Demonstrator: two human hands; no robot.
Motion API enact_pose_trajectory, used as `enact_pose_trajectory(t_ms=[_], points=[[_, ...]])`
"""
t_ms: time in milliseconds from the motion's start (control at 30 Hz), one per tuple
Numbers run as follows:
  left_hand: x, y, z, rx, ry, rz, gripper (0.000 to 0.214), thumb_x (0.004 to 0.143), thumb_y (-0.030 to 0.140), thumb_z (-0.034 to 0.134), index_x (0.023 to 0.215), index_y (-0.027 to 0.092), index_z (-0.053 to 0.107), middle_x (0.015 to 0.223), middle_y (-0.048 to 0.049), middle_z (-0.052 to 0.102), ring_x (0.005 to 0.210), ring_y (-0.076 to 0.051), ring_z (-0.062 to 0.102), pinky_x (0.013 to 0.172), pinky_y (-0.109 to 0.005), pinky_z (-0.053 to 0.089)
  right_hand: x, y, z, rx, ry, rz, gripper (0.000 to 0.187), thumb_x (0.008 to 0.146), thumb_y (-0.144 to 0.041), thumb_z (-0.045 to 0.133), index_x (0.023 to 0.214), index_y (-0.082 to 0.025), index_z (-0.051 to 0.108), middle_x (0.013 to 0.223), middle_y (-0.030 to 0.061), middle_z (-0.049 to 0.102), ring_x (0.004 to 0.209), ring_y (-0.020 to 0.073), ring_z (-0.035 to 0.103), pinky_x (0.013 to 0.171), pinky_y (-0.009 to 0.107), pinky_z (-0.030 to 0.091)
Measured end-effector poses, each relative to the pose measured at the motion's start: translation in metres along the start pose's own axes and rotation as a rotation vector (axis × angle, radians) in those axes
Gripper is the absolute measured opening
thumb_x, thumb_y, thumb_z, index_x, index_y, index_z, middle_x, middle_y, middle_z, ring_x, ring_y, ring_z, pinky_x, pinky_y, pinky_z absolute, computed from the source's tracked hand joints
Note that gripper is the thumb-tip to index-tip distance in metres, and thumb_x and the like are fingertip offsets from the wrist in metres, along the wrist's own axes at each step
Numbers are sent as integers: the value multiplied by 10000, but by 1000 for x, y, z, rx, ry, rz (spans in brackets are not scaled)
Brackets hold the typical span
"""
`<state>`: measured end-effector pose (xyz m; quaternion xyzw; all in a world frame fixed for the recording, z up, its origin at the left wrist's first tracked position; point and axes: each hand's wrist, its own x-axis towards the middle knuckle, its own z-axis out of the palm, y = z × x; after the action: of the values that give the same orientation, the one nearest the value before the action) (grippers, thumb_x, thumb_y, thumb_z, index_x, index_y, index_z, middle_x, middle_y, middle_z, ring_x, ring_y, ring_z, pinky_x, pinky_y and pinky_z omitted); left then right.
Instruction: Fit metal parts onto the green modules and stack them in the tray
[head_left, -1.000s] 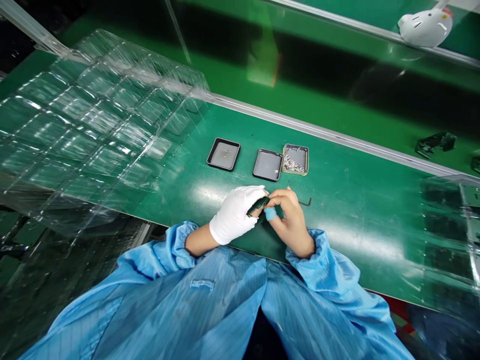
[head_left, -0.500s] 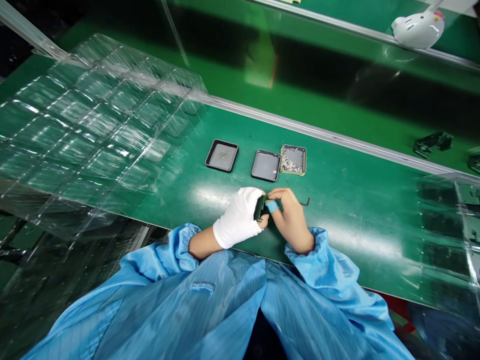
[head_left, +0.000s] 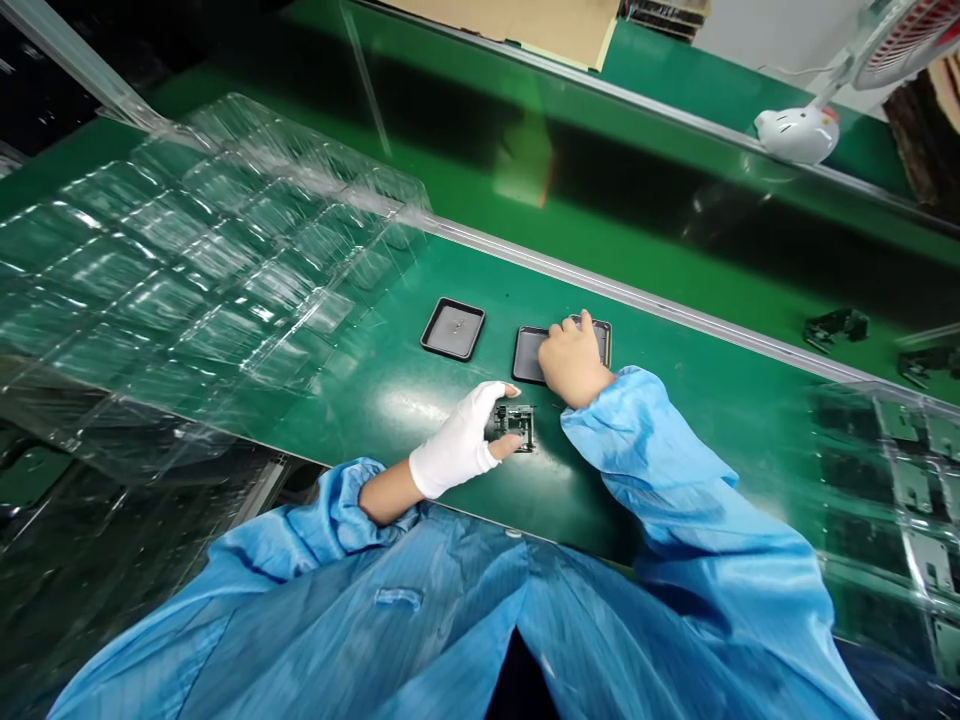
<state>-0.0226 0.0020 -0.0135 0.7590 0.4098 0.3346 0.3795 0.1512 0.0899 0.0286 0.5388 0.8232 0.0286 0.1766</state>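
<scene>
My left hand (head_left: 461, 440), in a white glove with bare fingertips, grips a small dark frame-like metal part (head_left: 523, 424) between thumb and fingers, low over the bench. My bare right hand (head_left: 573, 364) reaches over two small shallow trays side by side. Its fingers are bent down at the right tray (head_left: 604, 338), whose contents it mostly covers; whatever sits at the fingertips is hidden. Partly under that hand lies the middle grey tray (head_left: 527, 352). A third dark-rimmed tray (head_left: 453, 328), with a few tiny bits in it, stands to the left.
Clear plastic compartment trays (head_left: 247, 240) are stacked at the left. More compartment trays (head_left: 892, 470), holding dark metal parts, lie at the right. A metal rail (head_left: 645, 298) crosses the bench behind. Beyond it are similar dark parts (head_left: 836, 326) and, higher up, a white fan (head_left: 799, 135).
My right hand has left the metal part and moved forward to the small trays. My left hand keeps the part, now turned so its open frame shows. The view has tilted up slightly.
</scene>
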Motion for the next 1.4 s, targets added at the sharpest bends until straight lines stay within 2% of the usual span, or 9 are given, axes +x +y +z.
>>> enact_pose_trajectory(t_ms=[167, 267, 400, 500, 667, 833, 1100, 1233, 1400], points=[[35, -10, -19, 393, -122, 108, 264, 905, 150, 422, 1078, 174, 621, 1158, -74, 648, 1032, -205, 611, 937, -362, 475, 7, 6, 5, 94, 37, -103, 250, 829, -32, 490, 913, -82, 719, 972, 178, 670, 984, 298, 590, 1045, 513, 293], [57, -20, -15, 695, -241, 156, 292, 868, 128, 473, 1117, 167, 621, 1174, -100, 639, 903, -224, 631, 756, -357, 506, 7, 29, 8, 325, 158, -147, 194, 819, -67, 517, 878, -115, 695, 952, 138, 662, 898, 254, 607, 949, 436, 407], [68, -31, -3, 834, -283, 154, 191, 846, 108, 484, 930, 133, 655, 926, -111, 663, 805, -231, 627, 625, -323, 466, 3, 52, 10, 518, 287, -79, 171, 788, -83, 490, 778, -146, 648, 852, 105, 638, 792, 221, 588, 789, 353, 458], [66, -31, -6, 790, -190, 169, 183, 849, 124, 497, 936, 132, 658, 942, -111, 668, 806, -230, 635, 639, -327, 475, -4, 48, 12, 844, 273, -71, 113, 807, -145, 502, 757, -168, 600, 789, 58, 624, 726, 185, 574, 750, 329, 459], [52, -9, -25, 383, 194, 237, 201, 916, 216, 475, 985, 161, 655, 967, -73, 682, 832, -177, 647, 746, -308, 518, -27, 13, 12, 1766, 167, -135, 183, 831, -357, 623, 798, -189, 557, 715, -6, 621, 645, 126, 579, 655, 264, 485], [38, 19, -23, 36, 201, 250, 196, 907, 330, 538, 861, 163, 629, 818, -27, 648, 650, -105, 607, 593, -219, 492, -54, -19, 6, 2153, 26, -31, 396, 669, -415, 816, 824, -219, 509, 623, -72, 570, 512, 83, 551, 538, 208, 508], [28, 28, -13, 32, 151, 201, 335, 945, 411, 436, 743, 178, 567, 717, -14, 592, 644, -121, 566, 613, -243, 468, -75, -37, 17, 2149, 152, 56, 307, 769, -476, 720, 799, -212, 567, 603, -50, 560, 507, 93, 553, 541, 229, 552], [20, 27, -16, 208, 65, 261, 458, 976, 446, 333, 684, 182, 566, 654, -16, 576, 609, -130, 542, 582, -248, 429, -91, -27, 15, 1969, 22, -84, 264, 806, -448, 688, 840, -200, 606, 705, 4, 630, 631, 138, 629, 622, 274, 553], [4, 29, -13, 454, -37, 550, 440, 986, 303, 321, 615, 183, 523, 533, 3, 501, 483, -129, 456, 492, -275, 305, -110, -15, 10, 1541, 0, -318, 125, 880, -313, 597, 853, -191, 609, 786, 14, 622, 665, 126, 575, 603, 236, 471]])
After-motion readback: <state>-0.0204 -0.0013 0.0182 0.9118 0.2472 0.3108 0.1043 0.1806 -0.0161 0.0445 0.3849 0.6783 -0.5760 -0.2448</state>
